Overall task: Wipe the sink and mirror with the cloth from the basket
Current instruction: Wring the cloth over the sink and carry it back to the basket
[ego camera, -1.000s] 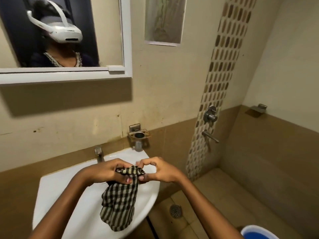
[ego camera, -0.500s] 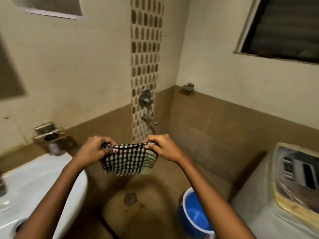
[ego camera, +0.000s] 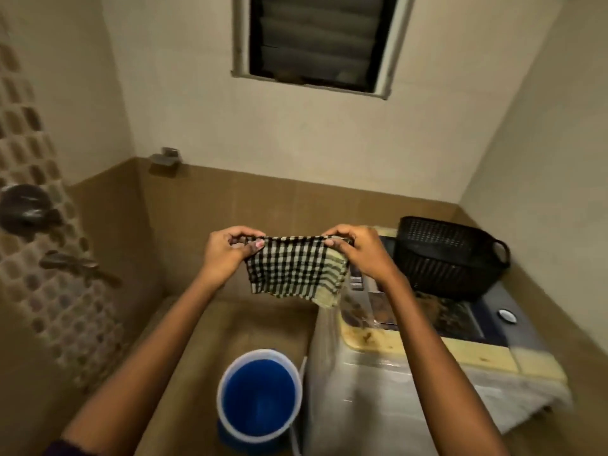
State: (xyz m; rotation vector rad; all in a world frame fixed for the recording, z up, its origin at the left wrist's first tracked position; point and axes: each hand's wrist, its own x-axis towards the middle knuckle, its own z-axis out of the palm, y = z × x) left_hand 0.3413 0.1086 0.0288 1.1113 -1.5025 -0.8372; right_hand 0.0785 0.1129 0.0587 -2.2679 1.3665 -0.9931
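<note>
My left hand [ego camera: 227, 255] and right hand [ego camera: 358, 253] each pinch a top corner of the checked cloth [ego camera: 294, 268], folded I think, so it hangs flat, near the basket [ego camera: 447, 258]

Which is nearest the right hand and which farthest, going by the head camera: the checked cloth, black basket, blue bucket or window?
1. Checked cloth: gripped by the right hand itself.
2. Black basket: just right of it, on the washing machine.
3. Blue bucket: on the floor, lower left.
4. Window: high on the far wall.
</note>
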